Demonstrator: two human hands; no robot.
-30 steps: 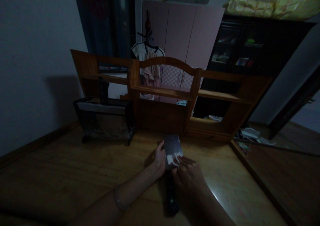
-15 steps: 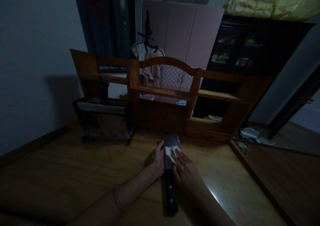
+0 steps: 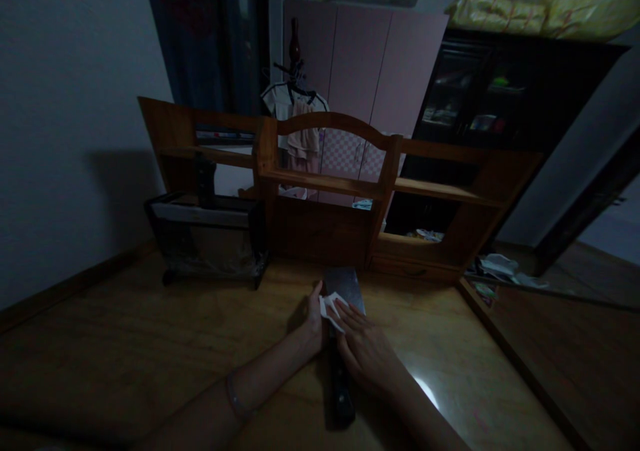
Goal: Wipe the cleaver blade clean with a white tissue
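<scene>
A cleaver (image 3: 347, 286) lies flat on the wooden desk (image 3: 150, 344), blade pointing away and dark handle (image 3: 341, 388) toward me. My right hand (image 3: 365, 348) presses a small white tissue (image 3: 330, 306) onto the blade with flat, extended fingers. My left hand (image 3: 315, 321) rests against the blade's left edge, fingers curled along it and steadying it. The room is dim, so fine detail is lost.
A wooden shelf unit (image 3: 345, 191) stands along the desk's back edge. A dark knife rack (image 3: 210, 234) sits at the back left. A dark cabinet (image 3: 490, 98) and pink wardrobe (image 3: 370, 64) stand behind. The desk's right edge (image 3: 505, 351) drops off.
My right hand has slid the white tissue forward and leftward across the blade. My left hand has stayed at the blade's left edge, and the cleaver has not moved.
</scene>
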